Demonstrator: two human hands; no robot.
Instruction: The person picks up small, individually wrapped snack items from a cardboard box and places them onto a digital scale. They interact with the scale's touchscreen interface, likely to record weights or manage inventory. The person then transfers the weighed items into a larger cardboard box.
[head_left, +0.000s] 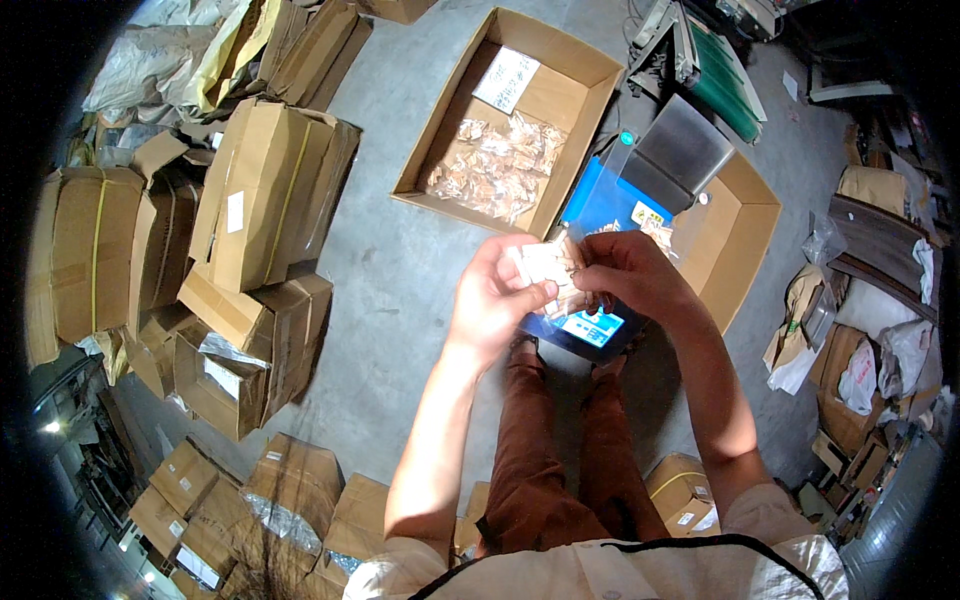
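Note:
Between my hands, in front of my body, is a clear plastic bag (550, 262) of small pale wooden pieces. My left hand (492, 298) is closed on its left side, the thumb lying across the front. On the other side my right hand (630, 275) grips the bag with bent fingers, partly in shadow. Just beyond and below my hands stands a blue machine (600, 190) with a lit screen (592, 326); my hands and the bag hide part of it. More small wooden pieces (655, 236) show at the machine's right side.
A large open cardboard box (420, 165) ahead holds several filled clear bags (500, 160) and a white printed sheet (506, 79). Another open carton (745, 240) is right of the machine, near a green conveyor belt (722, 80). Stacked cartons (265, 190) line the left.

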